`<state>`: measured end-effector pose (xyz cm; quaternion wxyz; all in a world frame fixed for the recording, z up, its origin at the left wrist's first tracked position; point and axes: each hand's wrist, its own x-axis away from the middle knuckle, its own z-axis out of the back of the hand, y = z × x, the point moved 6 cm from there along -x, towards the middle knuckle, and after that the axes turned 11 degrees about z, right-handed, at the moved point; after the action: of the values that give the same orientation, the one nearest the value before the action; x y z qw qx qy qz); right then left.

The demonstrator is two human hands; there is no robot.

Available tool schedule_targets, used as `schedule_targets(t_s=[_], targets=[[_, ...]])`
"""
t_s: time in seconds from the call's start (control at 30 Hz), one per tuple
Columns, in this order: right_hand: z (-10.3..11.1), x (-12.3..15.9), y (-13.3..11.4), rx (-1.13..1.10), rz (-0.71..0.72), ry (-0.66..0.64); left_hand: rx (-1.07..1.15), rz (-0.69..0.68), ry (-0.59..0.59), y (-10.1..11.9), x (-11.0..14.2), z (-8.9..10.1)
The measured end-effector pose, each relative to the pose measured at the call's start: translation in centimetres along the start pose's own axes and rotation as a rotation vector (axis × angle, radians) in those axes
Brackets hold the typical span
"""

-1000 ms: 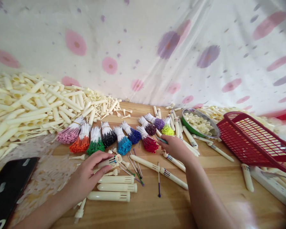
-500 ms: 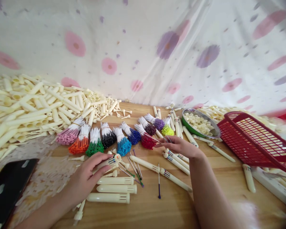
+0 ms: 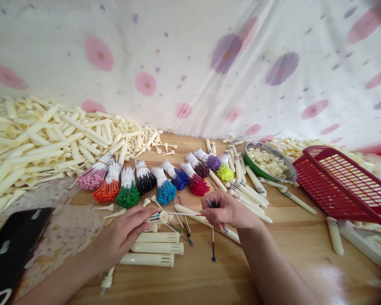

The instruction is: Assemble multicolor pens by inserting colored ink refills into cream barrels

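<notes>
Your left hand (image 3: 127, 233) had its thumb and fingers clamped around a slotted cream pen barrel (image 3: 158, 217), its round end facing right, near the middle of the wooden table (image 3: 209, 279). Coloured strips showed in the barrel's slots. Your right hand (image 3: 225, 212) was closed, fingertips pinched together on a thin red-and-white refill (image 3: 190, 214) whose white end pointed left toward the barrel; whether the two touched, I could not tell. Thin bluish rods (image 3: 209, 203) also stuck out between your right fingers.

Just below the barrel you had three cream tubes (image 3: 157, 248) lying side by side, slotted ends to the right. A few loose refills (image 3: 184, 224) lay between your hands, and one blue-tipped refill (image 3: 213, 250) lay nearer you. Beyond your hands were banded refill bundles (image 3: 165, 190) in pink, orange, green, black, light blue, dark blue, red, maroon, purple and yellow.

To your right lay filled barrels (image 3: 249, 192), a green bowl (image 3: 292, 171) of small cream parts and a tilted red basket (image 3: 314, 190). To your left, a heap of cream tubes (image 3: 44, 144) rose behind a dark phone (image 3: 15, 250); the pale patches on its face could have been glare or lettering, and I could not tell which. The cloth (image 3: 120, 42) behind carried printed pink and purple flowers.
</notes>
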<state>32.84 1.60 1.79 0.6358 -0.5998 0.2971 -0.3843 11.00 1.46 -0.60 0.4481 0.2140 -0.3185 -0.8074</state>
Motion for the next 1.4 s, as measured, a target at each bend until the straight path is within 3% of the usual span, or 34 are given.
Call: schedule_targets(t_s=[0.27,0.5,0.83,1.1,1.4], targets=[[0.6,0.5,0.5,-0.191,-0.034,0.023,-0.038,-0.03,-0.036,0.0,0.2,-0.4],[-1.6,-0.6,1.3,-0.202,-0.069,-0.062,-0.134,-0.044,-0.075,-0.1,0.4,-0.7],[-2.5,-1.1,1.7,-0.274,-0.06,-0.037,-0.147,-0.047,-0.085,0.2,0.4,-0.9],[-3.6,-1.5,2.1,-0.51,-0.099,-0.084,-0.091,-0.027,-0.116,0.3,0.3,-0.9],[-4.3,-1.6,2.5,-0.299,-0.17,-0.102,-0.099,-0.023,-0.136,0.6,0.4,-1.0]])
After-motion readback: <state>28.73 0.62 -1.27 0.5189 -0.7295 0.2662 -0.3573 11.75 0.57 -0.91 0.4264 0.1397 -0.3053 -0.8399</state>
